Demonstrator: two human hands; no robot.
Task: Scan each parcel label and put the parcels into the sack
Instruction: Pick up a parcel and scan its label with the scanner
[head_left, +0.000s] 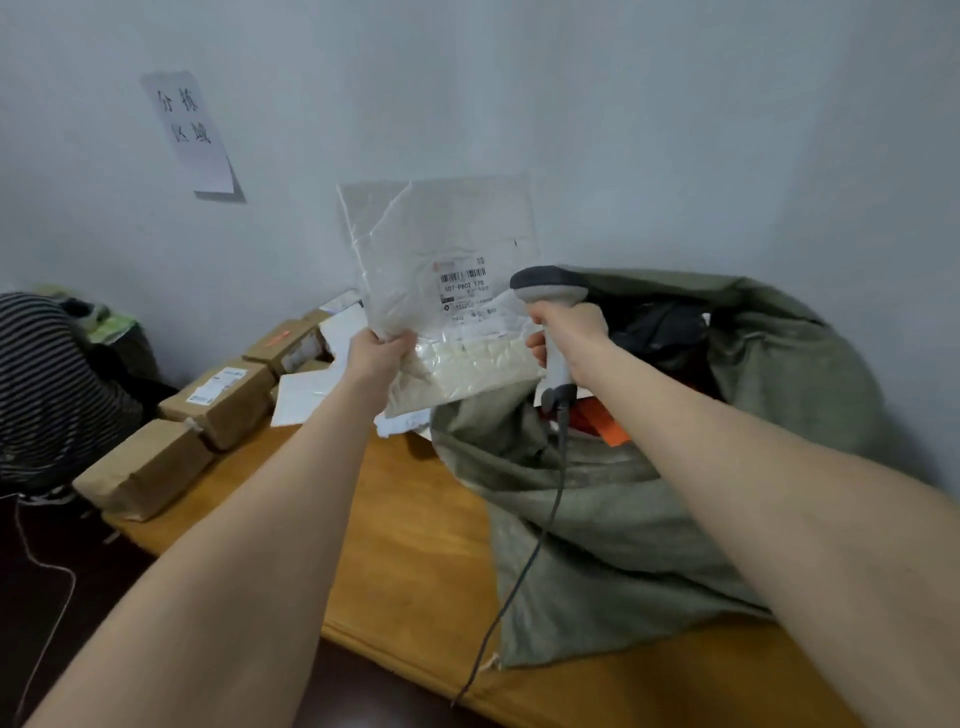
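My left hand (378, 353) grips the lower left corner of a clear plastic parcel bag (421, 244), held upright before the wall. Its white label (467, 293) with a barcode faces me. My right hand (569, 332) grips the handle of a grey and white barcode scanner (550, 291), whose head sits just right of the label, pointing at it. The scanner's cable (524, 566) hangs down over the olive-green sack (623, 519), which lies open on the wooden table (415, 545) at the right, with dark and orange parcels inside.
Several brown cardboard parcels (223, 397) line the table's left edge, with white envelopes (306, 389) behind them. A person in a striped top (47, 384) bends at the far left. A paper sign (189, 130) hangs on the wall.
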